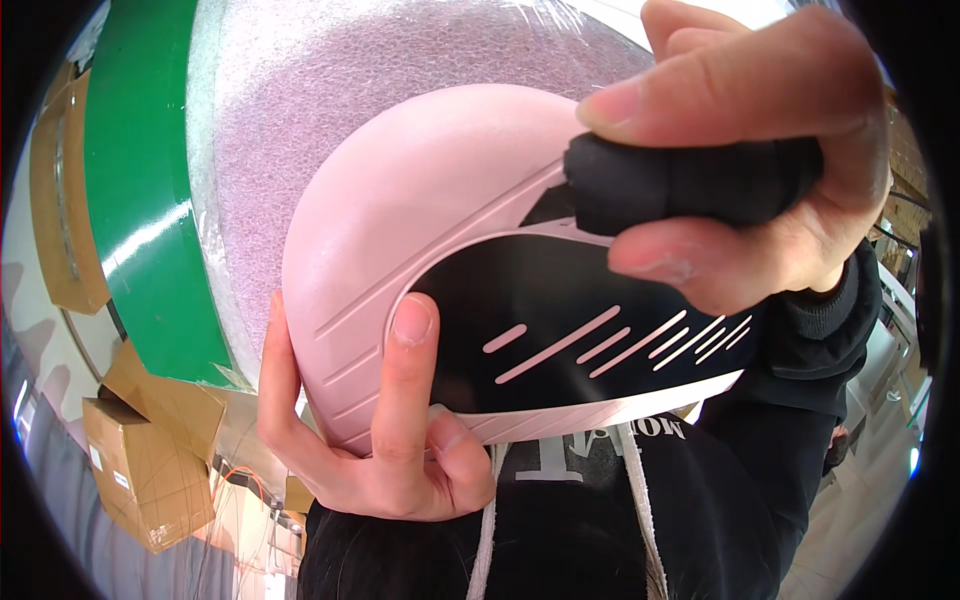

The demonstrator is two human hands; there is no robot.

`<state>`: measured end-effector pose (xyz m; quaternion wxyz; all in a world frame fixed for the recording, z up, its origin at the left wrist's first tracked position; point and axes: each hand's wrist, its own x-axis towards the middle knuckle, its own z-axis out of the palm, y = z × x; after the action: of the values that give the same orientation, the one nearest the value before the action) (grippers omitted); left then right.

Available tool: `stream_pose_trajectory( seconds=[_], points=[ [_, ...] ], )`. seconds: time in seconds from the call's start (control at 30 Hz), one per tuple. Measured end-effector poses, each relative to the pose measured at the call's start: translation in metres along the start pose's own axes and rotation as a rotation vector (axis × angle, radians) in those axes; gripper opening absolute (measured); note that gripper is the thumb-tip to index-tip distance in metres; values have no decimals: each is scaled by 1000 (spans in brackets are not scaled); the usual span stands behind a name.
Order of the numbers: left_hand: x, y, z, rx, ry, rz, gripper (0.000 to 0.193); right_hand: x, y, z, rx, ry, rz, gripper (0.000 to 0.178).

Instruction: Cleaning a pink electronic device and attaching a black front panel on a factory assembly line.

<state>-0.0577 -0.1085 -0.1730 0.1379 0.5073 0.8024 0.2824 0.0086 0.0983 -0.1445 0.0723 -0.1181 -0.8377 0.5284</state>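
A smooth, rounded pink shell (430, 150) with shallow slanted grooves is tilted in front of my chest. Set into it is a glossy black panel (540, 290), crossed by several slanted pink stripes. My left hand (390, 430) grips the shell's lower left edge, one finger lying on the black panel's left border. In my right hand (760, 150) is a tool with a thick handle (690, 185) wrapped in black, pinched between thumb and fingers. A dark, flat, pointed tip (548, 207) sticks out from it at the panel's upper border; whether it touches I cannot tell.
Behind the shell lies a sheet of pinkish foam (290, 120) under clear film, beside a glossy green strip (145, 200). Cardboard boxes (150, 480) stand at the lower left, with another carton (70, 200) further up. Thin cables (245, 480) hang near the boxes.
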Motion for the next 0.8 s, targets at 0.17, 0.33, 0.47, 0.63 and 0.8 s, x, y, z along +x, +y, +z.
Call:
stream_pose_trajectory(
  seconds=[0.17, 0.33, 0.47, 0.63, 0.8],
  points=[
    [-2, -1, 3, 16, -4, 8, 64, 15, -3, 9, 14, -9, 10, 29],
    [-5, -9, 6, 60, 71, 84, 58, 31, -8, 18, 24, -17, 24, 28],
    [-6, -14, 7, 54, 132, 146, 60, 11, -1, 5, 22, -18, 39, 27],
    [-1, -6, -9, 2, -3, 9, 61, 11, 7, -6, 34, -25, 38, 26],
    [-2, -5, -6, 105, 19, 92, 57, 1, 20, -25, 33, -27, 44, 25]
  ],
)
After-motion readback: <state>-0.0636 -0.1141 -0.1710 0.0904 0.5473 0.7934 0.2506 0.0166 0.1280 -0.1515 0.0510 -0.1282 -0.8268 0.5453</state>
